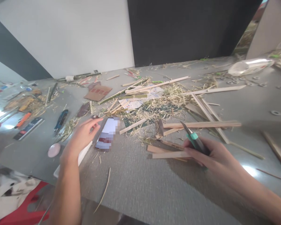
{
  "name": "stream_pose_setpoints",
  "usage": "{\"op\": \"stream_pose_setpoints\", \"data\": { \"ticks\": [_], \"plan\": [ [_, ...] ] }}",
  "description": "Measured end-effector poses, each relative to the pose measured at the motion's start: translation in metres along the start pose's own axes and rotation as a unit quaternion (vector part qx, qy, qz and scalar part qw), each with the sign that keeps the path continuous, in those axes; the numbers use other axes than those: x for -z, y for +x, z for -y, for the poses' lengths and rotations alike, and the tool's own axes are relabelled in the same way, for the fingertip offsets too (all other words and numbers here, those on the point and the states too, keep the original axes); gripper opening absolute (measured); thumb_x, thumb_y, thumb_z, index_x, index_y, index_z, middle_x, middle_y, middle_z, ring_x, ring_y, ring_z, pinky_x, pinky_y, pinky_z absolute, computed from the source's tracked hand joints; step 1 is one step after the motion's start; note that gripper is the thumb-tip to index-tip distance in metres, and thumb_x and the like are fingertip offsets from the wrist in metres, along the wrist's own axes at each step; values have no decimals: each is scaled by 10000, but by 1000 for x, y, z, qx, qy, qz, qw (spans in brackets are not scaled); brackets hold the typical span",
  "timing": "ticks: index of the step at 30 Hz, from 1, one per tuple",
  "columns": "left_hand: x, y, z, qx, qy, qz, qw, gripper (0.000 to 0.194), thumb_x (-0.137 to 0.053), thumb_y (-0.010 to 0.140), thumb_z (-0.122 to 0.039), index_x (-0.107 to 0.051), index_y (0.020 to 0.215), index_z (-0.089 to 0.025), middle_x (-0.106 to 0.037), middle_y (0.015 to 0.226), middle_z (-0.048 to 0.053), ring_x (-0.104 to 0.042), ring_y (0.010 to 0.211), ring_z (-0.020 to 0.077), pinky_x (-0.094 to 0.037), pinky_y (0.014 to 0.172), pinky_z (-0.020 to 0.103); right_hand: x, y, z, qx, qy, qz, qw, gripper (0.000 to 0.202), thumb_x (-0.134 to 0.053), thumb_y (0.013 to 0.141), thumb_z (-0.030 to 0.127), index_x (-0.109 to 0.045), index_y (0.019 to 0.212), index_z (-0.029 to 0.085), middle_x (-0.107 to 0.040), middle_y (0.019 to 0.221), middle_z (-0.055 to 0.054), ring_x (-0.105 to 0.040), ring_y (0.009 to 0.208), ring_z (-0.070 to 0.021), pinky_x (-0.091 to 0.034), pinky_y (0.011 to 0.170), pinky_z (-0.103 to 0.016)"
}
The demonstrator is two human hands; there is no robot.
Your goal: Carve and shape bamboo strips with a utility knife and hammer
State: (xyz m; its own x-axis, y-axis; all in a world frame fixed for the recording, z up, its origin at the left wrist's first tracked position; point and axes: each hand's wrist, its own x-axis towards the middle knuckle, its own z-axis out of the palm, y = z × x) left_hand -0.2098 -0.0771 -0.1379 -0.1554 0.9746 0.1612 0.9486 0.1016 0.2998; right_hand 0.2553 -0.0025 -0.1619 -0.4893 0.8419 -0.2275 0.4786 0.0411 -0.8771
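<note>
My right hand is closed around a utility knife with a dark body and a teal collar; its blade points up and to the left. Just under those fingers lie flat wooden strips, and whether the hand touches them I cannot tell. My left hand holds nothing, fingers partly bent and apart, at the left edge of a smartphone with a lit, partly blurred screen. Beneath my left wrist a white object is mostly hidden.
Shavings and bamboo strips cover the table's middle. A clear plastic bottle and several metal washers lie at right. Leftward are a cardboard piece, a second phone, a blue-black cutter and a pink oval object.
</note>
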Motion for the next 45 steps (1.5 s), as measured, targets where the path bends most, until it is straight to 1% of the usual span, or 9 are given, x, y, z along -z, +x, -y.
{"op": "stream_pose_setpoints", "data": {
  "ticks": [3, 11, 18, 22, 27, 30, 35, 40, 45],
  "plan": [
    [-1, 0, -2, -25, 22, -6, 999, 409, -421, 1065, -331, -723, 1307, -199, -722, 1148, 95, -672, 1023, 251, -491, 911, 368, 0, 2, 2, -9, 6, 0, 1000, 437, -566, 974, 632, -669, 1013, 209, -474, 700, 26, -434, 646, -170, -321, 590, -300],
    [-7, 2, -7, -8, 7, 44, 999, 420, -406, 1071, -303, -687, 1372, -222, -708, 1325, 99, -659, 1194, 282, -474, 1015, 391, 0, 1, -5, -10, -7, -7, 1000, 469, -593, 931, 687, -678, 1015, 234, -500, 742, 21, -467, 664, -177, -349, 608, -292],
    [-2, 0, -9, -13, -4, 44, 999, 420, -394, 1038, -195, -769, 1227, -211, -720, 1176, 76, -686, 1046, 223, -496, 948, 339, -2, 5, -6, -28, -16, -50, 998, 533, -632, 831, 762, -720, 959, 253, -564, 699, -3, -512, 611, -197, -387, 552, -296],
    [-2, 0, -8, -15, -8, 55, 998, 434, -410, 1018, -156, -802, 1187, -233, -717, 1159, 69, -683, 1016, 212, -504, 939, 345, 1, 10, -19, -63, -39, -48, 996, 540, -655, 804, 756, -752, 1013, 268, -617, 694, -30, -550, 603, -229, -429, 539, -327],
    [-4, 0, -4, -29, -15, 65, 997, 441, -422, 1028, -164, -798, 1226, -283, -715, 1132, 61, -678, 985, 201, -516, 888, 333, 5, 15, -32, -92, -47, -62, 993, 571, -683, 743, 779, -795, 998, 281, -623, 639, -49, -557, 557, -252, -454, 521, -369],
    [-6, 0, -2, -32, -20, 78, 996, 444, -419, 1033, -165, -797, 1229, -292, -703, 1137, 63, -670, 988, 202, -513, 886, 337, 2, 14, -27, -101, -33, -74, 992, 567, -701, 706, 785, -798, 954, 285, -583, 577, -34, -542, 518, -249, -427, 483, -360],
    [-6, 0, -3, -9, -20, 79, 997, 430, -406, 1053, -210, -769, 1276, -265, -668, 1208, 81, -656, 1046, 219, -503, 933, 370, -3, 10, -17, -97, -34, -96, 990, 509, -695, 759, 741, -799, 963, 286, -659, 653, -37, -588, 568, -254, -467, 551, -363],
    [-8, 0, -6, 18, -14, 93, 995, 452, -389, 1056, -224, -703, 1379, -241, -647, 1235, 94, -661, 1033, 220, -506, 931, 373, 0, 11, -23, -99, -42, -84, 991, 532, -675, 775, 760, -795, 971, 281, -620, 615, -37, -584, 562, -254, -456, 525, -363],
    [-5, -1, -6, -10, -16, 62, 998, 441, -406, 1064, -226, -703, 1381, -296, -645, 1225, 77, -649, 1018, 206, -510, 908, 350, 5, 14, -35, -105, -52, -54, 992, 583, -687, 732, 780, -791, 1020, 284, -617, 610, -40, -571, 549, -264, -448, 504, -377]
  ]
}}
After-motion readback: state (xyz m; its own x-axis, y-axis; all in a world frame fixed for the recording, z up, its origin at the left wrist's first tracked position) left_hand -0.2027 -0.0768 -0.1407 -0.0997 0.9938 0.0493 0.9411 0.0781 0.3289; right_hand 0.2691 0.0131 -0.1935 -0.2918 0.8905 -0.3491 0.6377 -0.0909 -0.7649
